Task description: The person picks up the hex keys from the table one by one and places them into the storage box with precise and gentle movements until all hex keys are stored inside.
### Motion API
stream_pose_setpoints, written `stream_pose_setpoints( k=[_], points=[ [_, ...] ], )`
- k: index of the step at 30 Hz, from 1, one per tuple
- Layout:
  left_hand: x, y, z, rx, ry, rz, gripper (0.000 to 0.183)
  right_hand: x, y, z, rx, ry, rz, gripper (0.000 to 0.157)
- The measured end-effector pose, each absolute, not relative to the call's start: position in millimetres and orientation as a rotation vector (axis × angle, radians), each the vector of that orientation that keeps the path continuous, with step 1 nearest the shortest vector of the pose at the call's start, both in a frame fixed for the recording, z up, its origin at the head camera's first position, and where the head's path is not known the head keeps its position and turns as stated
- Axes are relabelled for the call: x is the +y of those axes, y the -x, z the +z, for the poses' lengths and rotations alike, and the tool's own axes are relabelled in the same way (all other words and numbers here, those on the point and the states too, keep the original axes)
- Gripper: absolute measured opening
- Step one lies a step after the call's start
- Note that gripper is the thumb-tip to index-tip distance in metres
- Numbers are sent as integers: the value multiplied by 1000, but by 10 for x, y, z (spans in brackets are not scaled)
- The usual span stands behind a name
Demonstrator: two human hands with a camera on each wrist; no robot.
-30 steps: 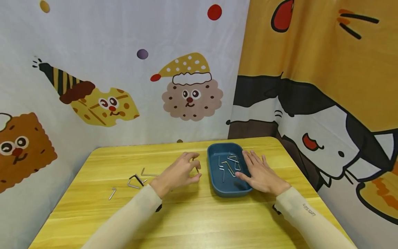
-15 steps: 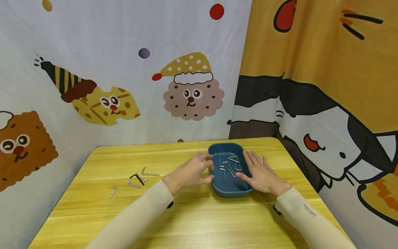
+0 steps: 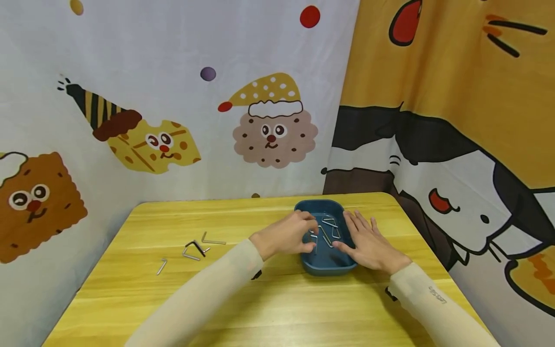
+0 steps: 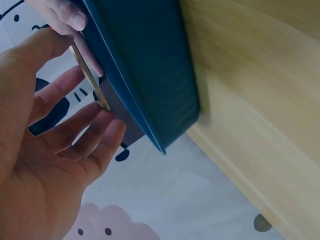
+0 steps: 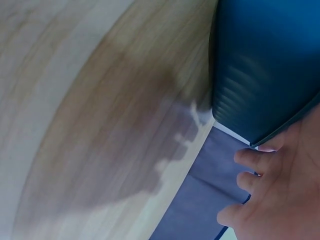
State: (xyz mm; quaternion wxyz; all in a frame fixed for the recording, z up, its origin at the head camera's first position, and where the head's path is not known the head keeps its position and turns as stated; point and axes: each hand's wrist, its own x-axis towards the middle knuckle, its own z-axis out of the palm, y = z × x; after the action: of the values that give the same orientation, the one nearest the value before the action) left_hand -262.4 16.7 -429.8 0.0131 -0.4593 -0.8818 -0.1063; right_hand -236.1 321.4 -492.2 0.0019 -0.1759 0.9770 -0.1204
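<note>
My left hand (image 3: 286, 235) is over the left side of a blue rectangular tray (image 3: 331, 271). In the left wrist view, a brass-toned hex key (image 4: 90, 77) is pinched between the thumb and fingertips, outside the tray's rim. The head view hides this key behind the hand. Several hex keys (image 3: 325, 236), silver and brass-toned, lie inside the tray. My right hand (image 3: 370, 245) lies along the tray's right rim with fingers extended, its thumb reaching over the edge. In the right wrist view, the fingers (image 5: 255, 161) sit beside the tray wall.
On the wooden table (image 3: 303, 313), left of the tray, lie a short silver hex key (image 3: 161, 266), a long one (image 3: 213, 241), and a small cluster with a black hex key (image 3: 199, 248). Patterned curtains (image 3: 173, 48) stand behind and to the right.
My left hand has moved right with the hex key, from above the table to over the tray. My right hand has stayed at the tray's right rim. The head view has shifted slightly.
</note>
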Motion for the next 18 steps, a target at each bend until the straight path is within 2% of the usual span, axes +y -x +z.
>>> stream_pose_setpoints(
  k=[18],
  points=[
    [808, 2739, -4299, -2888, 1536, -192, 63, 3284, 2380, -4906, 3031, 586, -412, 95]
  ],
)
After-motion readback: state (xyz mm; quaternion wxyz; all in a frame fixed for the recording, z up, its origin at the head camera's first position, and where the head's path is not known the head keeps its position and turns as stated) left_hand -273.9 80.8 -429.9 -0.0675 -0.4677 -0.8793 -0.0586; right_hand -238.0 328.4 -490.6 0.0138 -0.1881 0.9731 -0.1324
